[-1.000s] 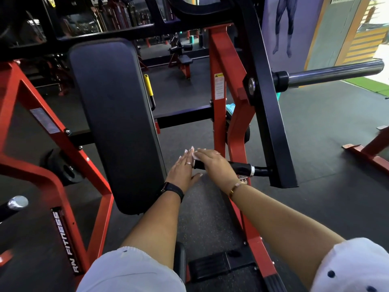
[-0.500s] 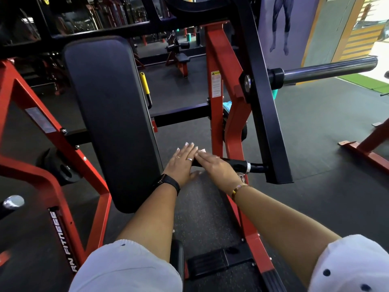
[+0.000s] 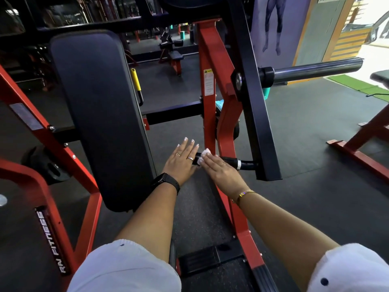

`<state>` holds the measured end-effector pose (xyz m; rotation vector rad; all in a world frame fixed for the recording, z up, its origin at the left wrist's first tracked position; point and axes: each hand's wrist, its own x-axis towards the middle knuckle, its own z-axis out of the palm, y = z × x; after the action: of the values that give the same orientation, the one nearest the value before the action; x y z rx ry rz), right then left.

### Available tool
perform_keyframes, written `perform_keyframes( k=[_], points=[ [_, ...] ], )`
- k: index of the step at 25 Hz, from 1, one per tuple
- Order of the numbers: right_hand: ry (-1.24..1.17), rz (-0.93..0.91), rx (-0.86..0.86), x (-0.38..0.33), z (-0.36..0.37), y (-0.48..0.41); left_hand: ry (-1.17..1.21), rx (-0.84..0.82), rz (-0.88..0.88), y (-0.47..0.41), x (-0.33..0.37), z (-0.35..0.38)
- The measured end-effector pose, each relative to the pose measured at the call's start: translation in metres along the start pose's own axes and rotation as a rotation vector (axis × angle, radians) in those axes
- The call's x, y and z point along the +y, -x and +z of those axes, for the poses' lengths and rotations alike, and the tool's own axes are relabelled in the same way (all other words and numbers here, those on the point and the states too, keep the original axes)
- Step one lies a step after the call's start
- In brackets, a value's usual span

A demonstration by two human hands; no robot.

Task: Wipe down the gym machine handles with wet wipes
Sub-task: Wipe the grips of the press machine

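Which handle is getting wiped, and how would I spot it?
Start at the big black back pad; right of it a black slanted arm drops toward the floor. The handle juts left from its foot: short, black, with a silver ring, a white wipe at its tip, unlike the long chrome peg above.

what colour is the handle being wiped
Black handle, with a silver band near its far end. Head view shows it best, beside the white wipe.

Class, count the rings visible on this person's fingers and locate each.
3. Left hand: a small gold ring and a silver band on neighbouring fingers. Right hand: one thin gold ring. Others may be hidden underneath.
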<state>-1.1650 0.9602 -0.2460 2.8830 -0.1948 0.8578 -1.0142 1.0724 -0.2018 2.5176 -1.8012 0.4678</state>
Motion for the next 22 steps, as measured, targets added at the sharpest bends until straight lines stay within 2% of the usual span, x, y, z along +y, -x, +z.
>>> perform_keyframes(
  k=[2, 4, 6, 8, 11, 12, 13, 16, 18, 22],
  points=[
    [-0.011, 0.176, 0.008, 0.024, -0.008, 0.033, -0.022, -0.016, -0.001, -0.001, 0.001, 0.002],
    [-0.045, 0.441, -0.001, 0.039, -0.018, 0.058, -0.060, -0.009, 0.005, 0.001, 0.001, 0.003],
    [-0.098, 0.584, -0.045, 0.036, -0.023, 0.039, -0.046, 0.002, -0.007, 0.002, 0.004, 0.004],
    [-0.200, 0.541, -0.004, 0.017, -0.025, -0.006, -0.028, 0.006, -0.010, 0.002, 0.007, 0.005],
    [-0.228, 0.237, -0.103, -0.009, -0.021, -0.032, -0.061, 0.023, -0.016, 0.001, 0.006, 0.006],
    [-0.223, 0.211, -0.121, -0.005, -0.020, -0.023, -0.054, 0.032, -0.018, 0.001, 0.005, 0.006],
    [-0.215, 0.275, -0.113, 0.005, -0.019, -0.009, -0.043, 0.033, -0.023, 0.001, 0.005, 0.006],
    [-0.171, 0.628, -0.103, 0.034, -0.021, 0.030, -0.053, 0.012, -0.033, 0.002, 0.008, 0.006],
    [-0.155, 0.651, -0.068, 0.027, -0.019, 0.033, -0.055, 0.023, -0.047, 0.004, 0.010, 0.009],
    [-0.064, 0.302, -0.058, 0.005, -0.006, 0.047, 0.025, 0.089, -0.079, 0.002, 0.014, 0.009]
  ],
)
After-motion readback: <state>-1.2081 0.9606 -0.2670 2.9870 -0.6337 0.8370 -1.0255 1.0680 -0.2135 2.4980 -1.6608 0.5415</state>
